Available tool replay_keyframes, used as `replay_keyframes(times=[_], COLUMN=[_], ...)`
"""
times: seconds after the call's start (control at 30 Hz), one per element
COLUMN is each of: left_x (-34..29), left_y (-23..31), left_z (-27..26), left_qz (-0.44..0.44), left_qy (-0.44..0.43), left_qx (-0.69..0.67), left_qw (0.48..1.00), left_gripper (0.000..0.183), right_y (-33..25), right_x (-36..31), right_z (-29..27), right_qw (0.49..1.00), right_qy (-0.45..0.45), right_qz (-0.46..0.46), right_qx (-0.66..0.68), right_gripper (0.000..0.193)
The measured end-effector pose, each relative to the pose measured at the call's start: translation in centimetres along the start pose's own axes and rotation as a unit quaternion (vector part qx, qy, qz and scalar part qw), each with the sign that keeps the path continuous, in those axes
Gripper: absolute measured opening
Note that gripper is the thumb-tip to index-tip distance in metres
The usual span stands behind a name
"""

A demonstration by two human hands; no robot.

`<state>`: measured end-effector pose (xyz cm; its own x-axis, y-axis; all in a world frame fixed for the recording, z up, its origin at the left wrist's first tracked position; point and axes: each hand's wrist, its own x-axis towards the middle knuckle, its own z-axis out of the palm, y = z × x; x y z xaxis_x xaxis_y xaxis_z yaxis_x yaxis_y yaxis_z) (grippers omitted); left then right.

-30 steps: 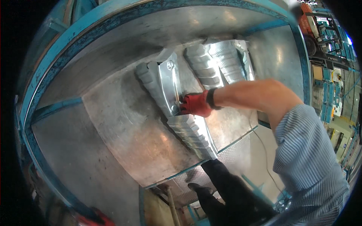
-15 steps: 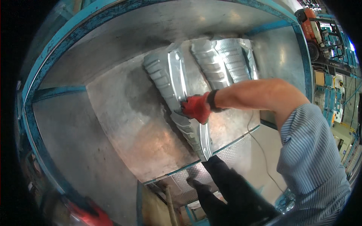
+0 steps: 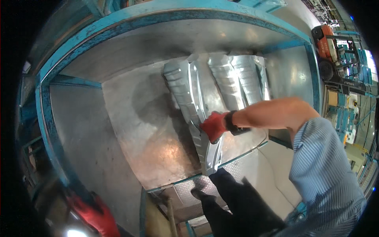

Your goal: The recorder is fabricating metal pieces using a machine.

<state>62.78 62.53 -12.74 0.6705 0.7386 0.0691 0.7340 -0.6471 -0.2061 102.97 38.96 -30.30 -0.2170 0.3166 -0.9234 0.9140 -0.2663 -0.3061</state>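
Observation:
My right hand (image 3: 213, 126), in a red glove, is closed on the right-hand edge of a long, ribbed sheet-metal panel (image 3: 182, 89). The panel lies lengthwise in a metal bin, its near end at the bin's front edge by my legs. Where my glove covers the edge, the fingertips are hidden. More silvery ribbed panels (image 3: 226, 79) lie to the right of it, apart from the held one. At the lower left, my left hand (image 3: 94, 215), also red-gloved, is wrapped at the near end of the blue side rail (image 3: 55, 150), partly in shadow.
Grey sheet walls and a blue frame (image 3: 177, 15) surround the bin floor (image 3: 152, 150). Patterned metal plate (image 3: 189, 193) lies beyond its front edge, near my feet. A cable (image 3: 278, 179) runs along the pale floor at right. An orange forklift (image 3: 326, 45) stands farther off.
The view has shifted, so the bin and panels sit somewhat lower in the picture. My right hand keeps its grip on the panel, and my left hand stays by the rail.

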Motion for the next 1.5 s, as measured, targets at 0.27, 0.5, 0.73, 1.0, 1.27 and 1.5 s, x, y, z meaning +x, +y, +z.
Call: replay_keyframes(times=[0.27,0.5,0.73,1.0,1.27,1.5], left_x=[0.0,0.2,0.8,1.2,-6.6,-32.6], left_y=[0.6,1.7,1.9,1.8,12.0,23.1], left_z=[0.3,-0.5,-0.6,-1.1,-4.8,-5.5], left_qz=[-0.033,-0.031,-0.036,-0.036,-0.079,-0.276], left_qy=[-0.004,-0.004,0.001,0.029,0.012,-0.200], left_qx=[-0.034,-0.053,-0.077,-0.090,-0.238,-0.863], left_qw=[0.999,0.998,0.996,0.995,0.968,0.374], left_gripper=[0.072,0.075,0.069,0.074,0.064,0.072], right_y=[-3.8,-8.1,-9.9,-9.2,-14.2,-5.5], right_x=[-3.4,-7.4,-13.9,-24.9,-38.0,-38.7], right_z=[3.1,7.0,10.5,18.1,21.2,32.9], right_qw=[0.995,0.980,0.956,0.840,0.622,0.774], right_qy=[0.095,0.198,0.254,0.382,0.338,0.336], right_qz=[-0.029,0.014,0.116,0.158,0.080,-0.058], right_qx=[-0.001,0.029,0.087,0.352,0.702,0.534], right_gripper=[0.064,0.057,0.068,0.071,0.065,0.064])
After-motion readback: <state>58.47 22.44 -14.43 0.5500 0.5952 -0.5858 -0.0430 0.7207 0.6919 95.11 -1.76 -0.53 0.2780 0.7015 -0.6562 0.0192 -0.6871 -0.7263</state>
